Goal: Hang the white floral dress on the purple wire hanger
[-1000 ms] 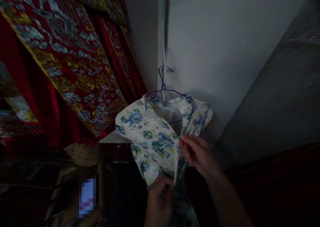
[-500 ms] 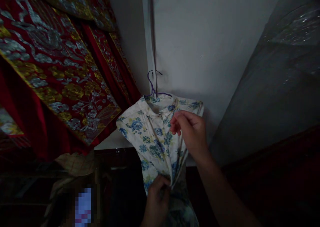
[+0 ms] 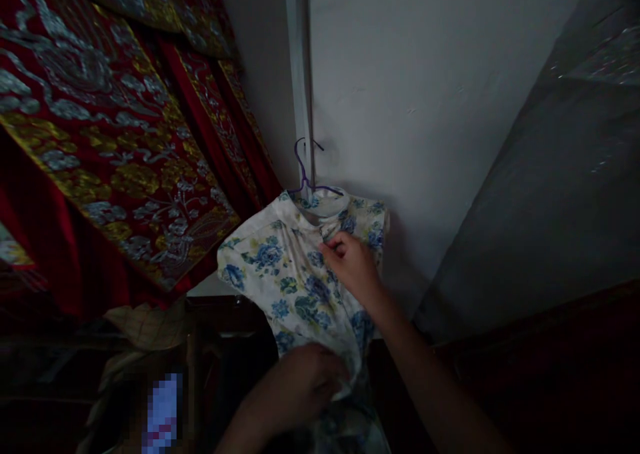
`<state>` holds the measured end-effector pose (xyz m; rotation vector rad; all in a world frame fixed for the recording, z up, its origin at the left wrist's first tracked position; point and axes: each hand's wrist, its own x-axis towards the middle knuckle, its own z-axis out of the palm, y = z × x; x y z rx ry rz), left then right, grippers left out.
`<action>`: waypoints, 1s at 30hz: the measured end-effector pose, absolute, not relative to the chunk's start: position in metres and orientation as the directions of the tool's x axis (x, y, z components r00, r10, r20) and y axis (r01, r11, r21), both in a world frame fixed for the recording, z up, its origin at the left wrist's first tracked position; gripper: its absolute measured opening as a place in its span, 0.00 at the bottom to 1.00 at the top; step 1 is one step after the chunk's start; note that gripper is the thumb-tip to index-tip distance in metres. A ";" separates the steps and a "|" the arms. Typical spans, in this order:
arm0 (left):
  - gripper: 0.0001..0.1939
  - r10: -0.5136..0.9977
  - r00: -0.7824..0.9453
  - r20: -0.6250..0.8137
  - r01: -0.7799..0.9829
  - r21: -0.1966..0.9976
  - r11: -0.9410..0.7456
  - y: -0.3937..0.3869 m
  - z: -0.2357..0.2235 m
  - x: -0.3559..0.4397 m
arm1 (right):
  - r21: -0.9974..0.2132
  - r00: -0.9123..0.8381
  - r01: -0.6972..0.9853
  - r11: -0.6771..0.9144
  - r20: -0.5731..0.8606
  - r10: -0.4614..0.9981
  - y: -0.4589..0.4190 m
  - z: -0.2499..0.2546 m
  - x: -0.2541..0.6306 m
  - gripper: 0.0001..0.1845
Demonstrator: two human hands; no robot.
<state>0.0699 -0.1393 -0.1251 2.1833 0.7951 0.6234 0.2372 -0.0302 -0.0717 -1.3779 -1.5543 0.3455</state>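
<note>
A white shirt with blue flowers and green leaves hangs on a thin purple hanger against the wall. My right hand pinches the front edge of the shirt just below its collar, thumb and forefinger together. Lower down, my left hand has its fingers curled on the shirt's front edge; it is dim and slightly blurred there. More floral cloth shows in shadow beneath the left hand. Whatever lies between the right fingertips besides cloth is too small to make out.
Red cloth embroidered in gold and silver drapes down the left side. A pale vertical strip runs down the wall to the hanger. Clear plastic sheeting covers the right side. A wooden chair-like frame stands lower left.
My right hand has moved left and slightly down, from in front of the shirt onto its upper front edge. My left hand has swung further across the shirt's lower front. The shirt has shifted slightly left.
</note>
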 end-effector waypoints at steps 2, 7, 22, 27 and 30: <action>0.15 0.718 0.604 0.344 0.368 0.679 -0.635 -0.115 -0.078 0.065 | -0.737 0.125 0.600 0.312 0.472 0.873 -0.023 -0.073 0.239 0.13; 0.23 0.757 0.361 0.544 0.623 0.464 -0.630 -0.038 -0.007 0.069 | -0.756 0.145 0.586 0.292 0.452 0.880 -0.011 -0.076 0.240 0.11; 0.10 0.795 0.269 0.543 0.402 0.687 -0.605 -0.025 -0.024 0.065 | -0.778 0.078 0.358 0.516 0.575 0.814 -0.026 -0.063 0.225 0.11; 0.11 0.798 0.242 0.552 0.325 0.729 -0.602 -0.034 -0.027 0.061 | -0.804 0.045 0.248 0.541 0.567 0.822 -0.037 -0.058 0.219 0.11; 0.10 0.785 0.207 0.583 0.312 0.721 -0.618 -0.042 -0.025 0.060 | -0.808 0.036 0.256 0.531 0.556 0.830 -0.033 -0.064 0.215 0.09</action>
